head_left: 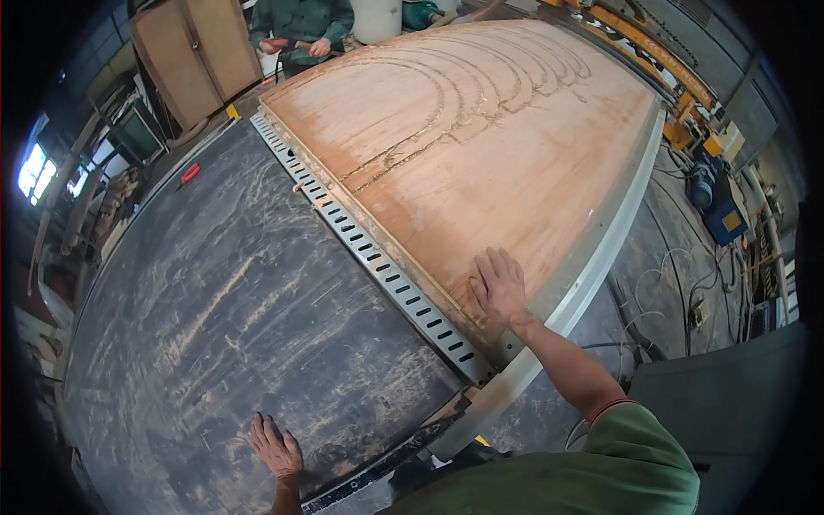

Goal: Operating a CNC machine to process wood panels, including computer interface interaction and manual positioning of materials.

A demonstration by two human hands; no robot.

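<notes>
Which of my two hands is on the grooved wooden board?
Your right hand, spread on the grooved wooden board near the slotted metal strip; your left hand is on the dark, scuffed surface.

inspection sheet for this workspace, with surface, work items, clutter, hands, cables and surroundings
Surface: dark table, dusty, with pale scuffs
Work items: large wooden board with curved rough lines; slotted metal strip along its edge
Clutter: red-handled tool on the dark table
Hands: left hand rests on the dark table, right hand on the board; neither grips anything
Cables: several at right, beyond the board
Surroundings: brown cabinet, another person, yellow beam
</notes>
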